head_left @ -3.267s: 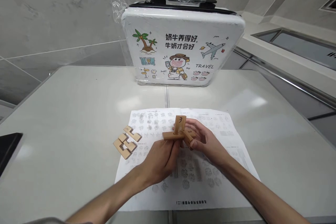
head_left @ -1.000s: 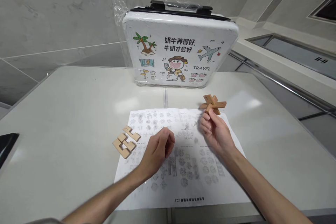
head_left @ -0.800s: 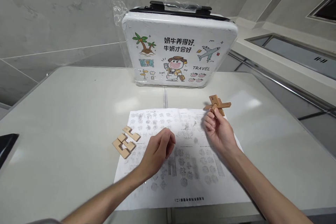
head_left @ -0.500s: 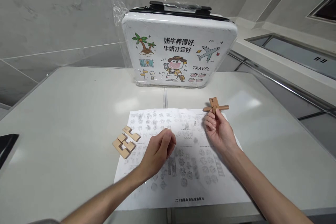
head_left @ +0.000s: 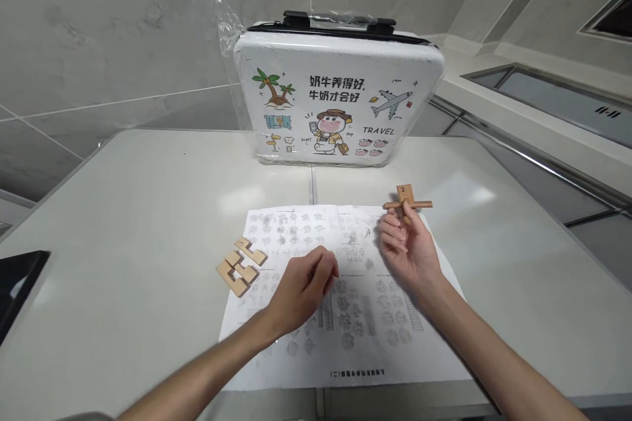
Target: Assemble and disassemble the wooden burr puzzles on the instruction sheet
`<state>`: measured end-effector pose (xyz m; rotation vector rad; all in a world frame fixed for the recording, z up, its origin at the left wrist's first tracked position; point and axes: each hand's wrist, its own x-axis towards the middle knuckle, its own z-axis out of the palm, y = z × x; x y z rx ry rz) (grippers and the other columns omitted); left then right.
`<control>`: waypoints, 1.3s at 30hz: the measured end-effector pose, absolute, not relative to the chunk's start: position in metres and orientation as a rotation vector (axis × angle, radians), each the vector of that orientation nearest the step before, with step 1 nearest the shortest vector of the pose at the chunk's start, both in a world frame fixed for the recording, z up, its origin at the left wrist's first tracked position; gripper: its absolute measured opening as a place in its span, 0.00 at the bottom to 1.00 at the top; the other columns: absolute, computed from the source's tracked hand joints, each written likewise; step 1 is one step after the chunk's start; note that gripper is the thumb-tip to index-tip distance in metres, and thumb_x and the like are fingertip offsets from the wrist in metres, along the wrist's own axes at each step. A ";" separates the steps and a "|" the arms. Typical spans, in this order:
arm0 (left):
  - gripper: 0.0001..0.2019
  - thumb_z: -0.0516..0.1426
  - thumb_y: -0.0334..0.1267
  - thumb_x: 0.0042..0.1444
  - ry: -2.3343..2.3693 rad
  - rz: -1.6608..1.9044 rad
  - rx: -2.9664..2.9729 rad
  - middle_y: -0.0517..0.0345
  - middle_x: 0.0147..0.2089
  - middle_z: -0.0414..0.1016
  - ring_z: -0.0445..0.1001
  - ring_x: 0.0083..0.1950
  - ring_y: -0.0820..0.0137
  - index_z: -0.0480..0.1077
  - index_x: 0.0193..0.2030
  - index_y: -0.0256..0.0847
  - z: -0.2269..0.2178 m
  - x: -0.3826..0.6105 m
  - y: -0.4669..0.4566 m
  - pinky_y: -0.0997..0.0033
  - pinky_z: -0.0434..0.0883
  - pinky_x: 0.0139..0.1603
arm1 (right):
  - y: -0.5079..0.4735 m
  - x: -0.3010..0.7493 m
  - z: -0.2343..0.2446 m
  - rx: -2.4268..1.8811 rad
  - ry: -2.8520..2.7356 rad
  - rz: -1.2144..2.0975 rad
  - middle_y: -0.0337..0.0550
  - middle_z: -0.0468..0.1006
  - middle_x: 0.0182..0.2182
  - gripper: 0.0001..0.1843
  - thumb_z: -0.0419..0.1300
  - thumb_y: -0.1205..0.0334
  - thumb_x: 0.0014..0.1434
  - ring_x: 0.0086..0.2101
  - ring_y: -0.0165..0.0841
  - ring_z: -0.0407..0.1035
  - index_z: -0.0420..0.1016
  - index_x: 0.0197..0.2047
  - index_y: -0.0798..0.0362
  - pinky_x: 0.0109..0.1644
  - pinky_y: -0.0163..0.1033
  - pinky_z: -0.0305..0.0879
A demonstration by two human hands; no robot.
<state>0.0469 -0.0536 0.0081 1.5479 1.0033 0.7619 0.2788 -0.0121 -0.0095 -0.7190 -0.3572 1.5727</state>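
Note:
Between thumb and fingers, my right hand (head_left: pixel 412 247) pinches joined wooden puzzle pieces (head_left: pixel 405 193). One is a flat block marked "2"; a narrow bar crosses it sideways, making a cross shape. My left hand (head_left: pixel 307 286) rests on the paper in a loose fist, and nothing sticks out of it. To its left lie notched wooden puzzle pieces (head_left: pixel 239 281), with another notched piece (head_left: pixel 257 256) just behind them. Under both hands is a large white sheet (head_left: pixel 355 358) printed with small line drawings and text, upside down to me.
At the back of the table (head_left: pixel 123 223) stands a white suitcase (head_left: pixel 296 56) in clear plastic, with cartoon prints and a black handle. A dark flat object (head_left: pixel 20 286) reaches in at the left edge. Grey tiled walls (head_left: pixel 123 33) rise behind.
The view has shifted slightly. My right hand has tilted a little, with the joined pieces still pinched. My left hand stays closed on the sheet.

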 end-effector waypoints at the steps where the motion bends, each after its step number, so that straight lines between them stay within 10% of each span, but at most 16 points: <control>1: 0.22 0.45 0.48 0.77 1.017 0.724 1.642 0.67 0.22 0.62 0.58 0.21 0.75 0.67 0.34 0.41 0.011 0.045 -0.055 0.73 0.58 0.25 | -0.014 0.275 -0.009 -0.745 -0.388 1.573 0.28 0.54 0.24 0.19 0.75 0.54 0.62 0.18 0.22 0.50 0.67 0.37 0.47 0.15 0.23 0.57; 7: 0.05 0.56 0.40 0.72 1.216 0.737 2.343 0.53 0.46 0.78 0.75 0.47 0.61 0.72 0.49 0.44 0.018 0.008 -0.071 0.60 0.72 0.48 | -0.022 0.257 -0.008 -0.886 -0.553 1.632 0.31 0.60 0.25 0.22 0.72 0.54 0.64 0.20 0.24 0.51 0.64 0.30 0.50 0.18 0.30 0.53; 12: 0.23 0.62 0.53 0.66 1.879 0.843 2.425 0.37 0.65 0.67 0.63 0.67 0.40 0.68 0.60 0.42 0.003 -0.035 -0.081 0.39 0.69 0.60 | -0.026 0.255 -0.010 -0.949 -0.725 1.656 0.33 0.63 0.24 0.21 0.70 0.51 0.65 0.21 0.27 0.52 0.66 0.30 0.49 0.23 0.34 0.52; 20: 0.45 0.61 0.73 0.55 2.090 0.822 2.179 0.37 0.63 0.70 0.72 0.61 0.40 0.61 0.66 0.40 0.000 -0.065 -0.078 0.39 0.73 0.58 | -0.027 0.253 0.000 -0.957 -0.759 1.666 0.32 0.65 0.25 0.21 0.74 0.49 0.61 0.22 0.27 0.55 0.67 0.32 0.49 0.22 0.33 0.52; 39: 0.36 0.65 0.65 0.57 1.985 0.848 2.083 0.44 0.59 0.79 0.80 0.56 0.49 0.68 0.63 0.43 0.003 -0.067 -0.061 0.48 0.78 0.56 | -0.025 0.252 -0.009 -0.962 -0.913 1.671 0.33 0.69 0.28 0.16 0.70 0.49 0.64 0.24 0.26 0.62 0.70 0.38 0.50 0.23 0.32 0.56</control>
